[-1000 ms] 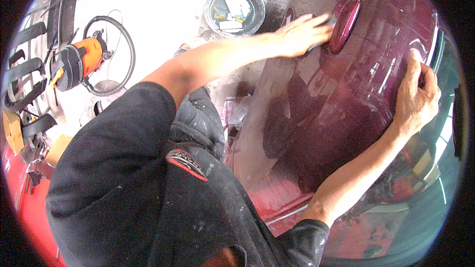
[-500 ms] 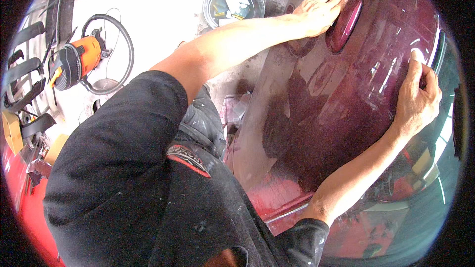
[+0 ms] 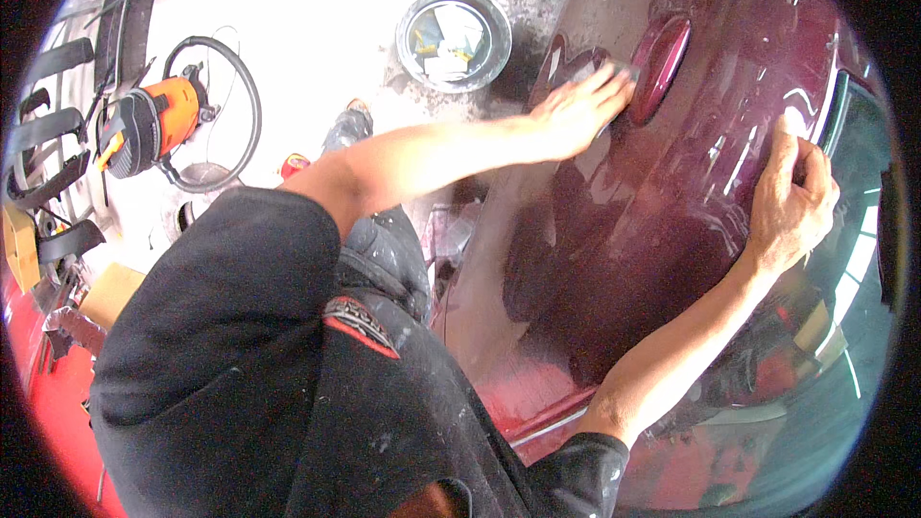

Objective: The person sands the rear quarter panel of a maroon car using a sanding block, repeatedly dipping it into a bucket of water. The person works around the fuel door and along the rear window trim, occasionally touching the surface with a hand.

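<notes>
Person's two hands are well apart on a maroon car panel [image 3: 662,182], left one farther off, right one nearer & to the right. Left hand [image 3: 583,117] lies flat-ish w/ fingers stretched toward the right, over a small grey pad [image 3: 628,75]; pad is b/w fingers & panel, only its edges showing past the fingertips & below the hand, so can't tell if the fingers clamp it or just press it. Pad sits left of the maroon door handle [image 3: 662,72], just beside it, & well to the left of the right hand [image 3: 791,201], a bit farther off too. Right hand rests at the panel's right edge, nr the dark window trim [image 3: 838,115] & the glass [image 3: 849,326], fingers bent; their undersides are hidden, so can't tell if they're clamped on the edge. Panel's glossy, w/ streaks & reflections. On the floor [image 3: 307,19], far side & left of the panel, a round basin [image 3: 500,48] holds pale & yellow pcs. Farther left: an orange & black vacuum-type machine [image 3: 177,113] w/ a looped black hose [image 3: 255,115], then curved black parts [image 3: 53,125]; a cardboard box [image 3: 113,295] lies nearer.
</notes>
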